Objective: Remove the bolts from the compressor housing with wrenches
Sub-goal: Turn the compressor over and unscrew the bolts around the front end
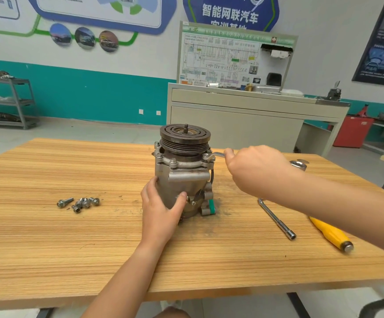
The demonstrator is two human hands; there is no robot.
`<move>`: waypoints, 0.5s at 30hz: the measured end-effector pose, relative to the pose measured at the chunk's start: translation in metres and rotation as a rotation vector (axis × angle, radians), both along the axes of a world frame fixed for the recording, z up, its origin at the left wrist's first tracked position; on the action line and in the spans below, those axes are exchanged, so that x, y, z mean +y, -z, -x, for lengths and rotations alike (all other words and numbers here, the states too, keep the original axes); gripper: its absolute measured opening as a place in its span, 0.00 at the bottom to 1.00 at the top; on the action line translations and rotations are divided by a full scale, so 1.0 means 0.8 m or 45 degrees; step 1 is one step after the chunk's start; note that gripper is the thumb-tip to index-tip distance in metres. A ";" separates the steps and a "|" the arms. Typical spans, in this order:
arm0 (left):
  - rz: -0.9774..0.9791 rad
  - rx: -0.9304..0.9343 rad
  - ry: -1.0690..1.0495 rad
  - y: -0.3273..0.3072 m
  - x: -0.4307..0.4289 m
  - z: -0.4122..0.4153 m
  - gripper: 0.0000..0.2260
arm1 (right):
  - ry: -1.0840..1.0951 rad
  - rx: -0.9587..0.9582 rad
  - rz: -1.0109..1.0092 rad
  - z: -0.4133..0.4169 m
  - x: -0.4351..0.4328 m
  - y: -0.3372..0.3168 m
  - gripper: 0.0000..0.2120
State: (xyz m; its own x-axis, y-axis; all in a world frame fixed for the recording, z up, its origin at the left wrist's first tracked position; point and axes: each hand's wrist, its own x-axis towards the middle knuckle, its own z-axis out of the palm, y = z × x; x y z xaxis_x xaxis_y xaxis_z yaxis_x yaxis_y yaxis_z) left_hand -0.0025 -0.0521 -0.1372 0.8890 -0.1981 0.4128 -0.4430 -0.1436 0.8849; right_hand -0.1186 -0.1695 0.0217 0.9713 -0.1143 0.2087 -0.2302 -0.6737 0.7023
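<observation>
A grey metal compressor [182, 180] stands upright on the wooden table [71, 237], its dark grooved pulley [185, 136] on top. My left hand [162, 210] grips the lower housing from the left, thumb across the front. My right hand [255, 171] holds the handle of a bent metal wrench [215, 155], whose head sits on a bolt at the right of the upper flange. Other bolts [173, 162] still stand in the flange. Several loose bolts [78, 203] lie on the table to the left.
A long L-shaped socket wrench [277, 220] and a yellow-handled tool [331, 234] lie on the table to the right, under my right forearm. A metal part [298, 164] sits near the far right edge. Behind the table stand a beige training bench [243, 120] and a grey shelf cart [10, 102].
</observation>
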 end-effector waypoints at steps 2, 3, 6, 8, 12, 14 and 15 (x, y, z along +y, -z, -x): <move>0.007 0.010 0.012 0.000 0.000 0.000 0.34 | -0.033 -0.004 0.039 -0.003 -0.005 0.001 0.16; 0.008 0.015 0.018 -0.001 0.000 -0.001 0.35 | -0.052 -0.015 0.052 -0.004 -0.010 0.003 0.16; 0.003 0.017 0.020 -0.001 0.000 -0.003 0.34 | -0.127 -0.082 0.020 -0.005 -0.030 0.008 0.17; 0.010 0.013 0.014 0.000 0.000 -0.004 0.34 | -0.196 -0.100 0.005 -0.008 -0.049 0.007 0.19; 0.020 0.004 -0.001 0.002 0.000 -0.005 0.34 | -0.274 -0.082 0.002 -0.031 -0.087 -0.006 0.16; 0.018 -0.004 -0.011 0.003 -0.001 -0.007 0.34 | -0.273 -0.043 -0.032 -0.055 -0.096 -0.008 0.15; 0.020 -0.005 -0.012 0.004 -0.001 -0.008 0.35 | -0.268 -0.029 -0.074 -0.068 -0.096 -0.006 0.14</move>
State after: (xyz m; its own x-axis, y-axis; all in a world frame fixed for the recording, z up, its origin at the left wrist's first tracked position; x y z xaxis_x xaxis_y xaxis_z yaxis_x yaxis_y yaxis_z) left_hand 0.0036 -0.0526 -0.1403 0.8893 -0.1831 0.4192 -0.4450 -0.1344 0.8854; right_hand -0.0642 -0.2465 0.0261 0.9701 0.0777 0.2297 -0.0957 -0.7477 0.6571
